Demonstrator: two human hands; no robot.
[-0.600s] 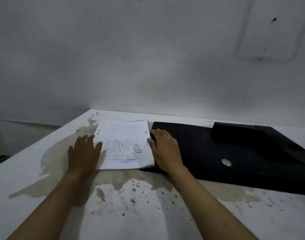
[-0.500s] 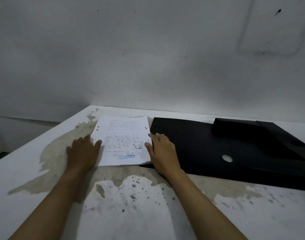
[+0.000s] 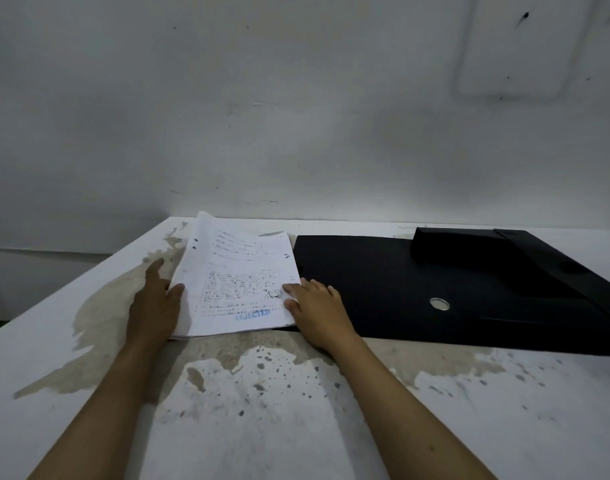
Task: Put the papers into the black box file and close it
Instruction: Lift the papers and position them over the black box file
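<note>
While the head camera looks forward and down, both of my bare forearms reach out over a white table (image 3: 504,427) whose paint is worn away in large grey-brown patches. Between my hands lies a thin stack of white printed papers (image 3: 237,282), punched with holes along its left edge and stamped near the bottom with the blue word "REJECTED".

My left hand (image 3: 156,306) grips the left edge of the stack: the thumb presses on top of the top sheet, the fingers go underneath, and the index finger points away along the table. That left side of the stack is tilted up off the table, curling toward the wall.

My right hand (image 3: 319,313) rests at the lower right corner of the stack, fingers loosely curled, thumb and fingertips touching the paper's edge. I cannot tell whether it pinches the sheets or only steadies them.

Just right of the papers, touching their right edge, a flat black plastic box file (image 3: 417,289) lies open on the table, with a round silver button (image 3: 439,303) on its surface and a raised black flap (image 3: 463,247) at its far side. A plain grey-white wall (image 3: 296,116) stands behind the table.
</note>
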